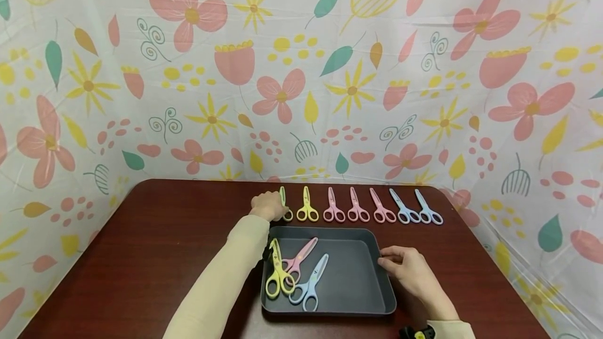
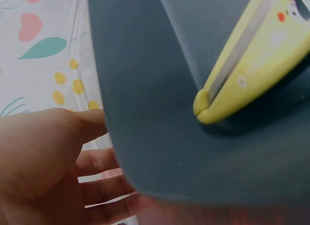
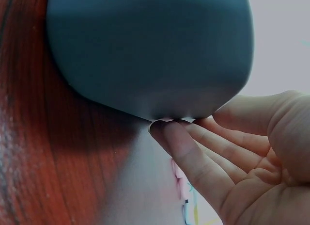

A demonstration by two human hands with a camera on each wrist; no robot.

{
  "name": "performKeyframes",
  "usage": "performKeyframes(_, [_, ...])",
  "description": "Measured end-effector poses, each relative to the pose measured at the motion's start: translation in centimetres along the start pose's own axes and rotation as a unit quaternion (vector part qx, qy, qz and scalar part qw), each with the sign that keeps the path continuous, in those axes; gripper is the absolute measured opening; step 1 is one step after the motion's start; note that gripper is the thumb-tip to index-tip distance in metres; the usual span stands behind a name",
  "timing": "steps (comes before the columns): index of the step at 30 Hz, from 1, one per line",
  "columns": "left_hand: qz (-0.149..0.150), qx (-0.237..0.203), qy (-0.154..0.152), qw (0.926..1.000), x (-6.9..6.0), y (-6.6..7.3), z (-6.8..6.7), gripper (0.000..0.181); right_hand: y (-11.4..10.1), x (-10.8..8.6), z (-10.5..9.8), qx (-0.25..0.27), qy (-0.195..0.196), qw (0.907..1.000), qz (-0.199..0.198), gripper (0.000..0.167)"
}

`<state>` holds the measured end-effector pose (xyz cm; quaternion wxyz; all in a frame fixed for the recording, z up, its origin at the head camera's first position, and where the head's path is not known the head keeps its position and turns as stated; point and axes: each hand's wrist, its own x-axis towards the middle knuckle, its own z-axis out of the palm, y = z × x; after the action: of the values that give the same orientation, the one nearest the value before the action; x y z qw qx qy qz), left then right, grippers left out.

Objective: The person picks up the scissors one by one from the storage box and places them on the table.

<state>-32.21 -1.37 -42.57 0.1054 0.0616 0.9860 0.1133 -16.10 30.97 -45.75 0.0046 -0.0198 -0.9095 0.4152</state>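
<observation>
My left hand (image 1: 268, 206) is at the green scissors (image 1: 288, 215) at the left end of a row, partly covering them. In the left wrist view its fingers (image 2: 99, 161) pass behind the tray's edge, which hides the tips and any grip. My right hand (image 1: 411, 271) holds the right rim of the dark grey tray (image 1: 348, 307) with thumb and fingers; the right wrist view shows the fingertips (image 3: 167, 130) against its edge. Inside the tray's left half lie yellow scissors (image 1: 280, 276), pink scissors (image 1: 301, 255) and light blue scissors (image 1: 312, 284), the yellow ones overlapping the pink.
Right of the green scissors stretch yellow scissors (image 1: 307, 205), several pink scissors (image 1: 332, 207) and two light blue pairs, the last blue scissors (image 1: 427, 208) near the table's right corner. A flowered cloth (image 1: 301, 93) hangs behind the dark red table (image 1: 165, 234).
</observation>
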Motion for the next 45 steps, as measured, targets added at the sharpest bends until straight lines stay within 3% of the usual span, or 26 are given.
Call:
performKeyframes(5, [0.013,-0.006,-0.005,0.9999,0.1,-0.4,-0.3,0.048,0.1,-0.1,0.0,0.001,0.000,1.0000,-0.001,0.022])
performKeyframes(9, [0.027,-0.015,0.005,0.9995,-0.5,-0.7,-0.6,0.044,0.0,-0.1,-0.1,-0.002,0.001,1.0000,-0.003,0.022])
performKeyframes(22, [0.110,-0.057,0.066,0.9901,-5.3,-1.4,-1.4,0.042,-0.3,-0.1,0.0,-0.003,-0.004,1.0000,0.003,0.023])
performKeyframes(32, [0.149,-0.098,0.070,0.9814,-9.3,-2.0,-0.5,0.031,-0.3,-0.2,0.0,-0.008,0.000,0.9999,0.007,0.022])
performKeyframes(37, [0.162,-0.084,0.069,0.9807,-11.3,-1.8,0.0,0.024,-0.3,-0.2,0.0,-0.008,0.001,0.9999,0.008,0.022])
performKeyframes(45, [0.184,-0.054,0.067,0.9792,-13.8,-1.1,1.3,0.030,-0.2,-0.1,0.1,-0.007,0.002,0.9999,0.007,0.022])
